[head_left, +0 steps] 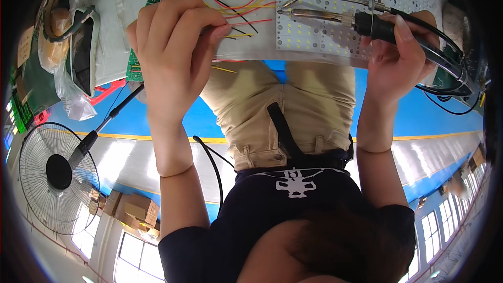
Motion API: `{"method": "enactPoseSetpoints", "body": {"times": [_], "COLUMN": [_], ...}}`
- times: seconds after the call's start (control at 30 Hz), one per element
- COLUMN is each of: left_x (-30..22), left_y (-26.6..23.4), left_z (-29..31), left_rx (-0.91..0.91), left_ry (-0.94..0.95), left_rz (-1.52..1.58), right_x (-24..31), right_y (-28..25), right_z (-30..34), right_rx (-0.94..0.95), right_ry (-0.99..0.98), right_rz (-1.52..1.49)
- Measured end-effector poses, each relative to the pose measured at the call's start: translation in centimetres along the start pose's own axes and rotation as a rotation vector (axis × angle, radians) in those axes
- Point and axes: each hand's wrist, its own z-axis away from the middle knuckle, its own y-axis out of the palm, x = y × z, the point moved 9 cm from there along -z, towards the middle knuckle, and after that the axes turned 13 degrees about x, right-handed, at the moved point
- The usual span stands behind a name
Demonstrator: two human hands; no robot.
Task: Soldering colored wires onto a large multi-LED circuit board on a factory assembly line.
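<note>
Thin wires [251,22] are seen just left of the white light panel [314,36], some seemingly pinched between thumb and forefinger of the left hand [173,47]; how many are caught cannot be told. They should prove light, limp and easily kinked, best gripped by the coloured coating near the ends. Over the panel, the soldering iron [340,17] is held, its black handle wrapped by the curled right hand [395,68]; it is judged stiff, with a tip to be avoided. Left of the panel, a green circuit board [135,73] is partly covered.
</note>
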Motion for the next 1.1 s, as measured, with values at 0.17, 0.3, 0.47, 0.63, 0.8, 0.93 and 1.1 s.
{"method": "enactPoseSetpoints", "body": {"times": [0.17,0.3,0.47,0.63,0.8,0.93,1.1], "left_x": [0.3,-0.1,-0.3,-0.3,-0.3,-0.4,-0.4], "left_y": [0.2,0.0,0.0,0.1,0.0,0.1,0.1], "left_z": [0.1,-0.1,-0.2,-0.1,-0.2,-0.3,0.0], "left_rx": [-0.047,-0.032,-0.031,-0.034,-0.048,-0.053,-0.049], "left_ry": [0.021,0.036,0.035,0.052,0.042,0.043,0.039], "left_rz": [0.070,0.089,0.052,0.033,0.046,0.052,0.036], "right_x": [0.4,0.2,0.6,0.3,0.5,0.3,0.1], "right_y": [0.5,0.2,0.6,0.5,0.3,-0.1,0.2], "right_z": [-0.2,-0.1,-0.2,-0.2,-0.4,-0.3,-0.3], "right_rx": [-0.040,-0.051,-0.026,-0.013,0.121,0.088,0.119], "right_ry": [-0.057,-0.094,-0.109,-0.079,-0.127,-0.092,-0.138], "right_rz": [-0.142,-0.158,-0.202,-0.223,0.037,-0.004,-0.031]}}
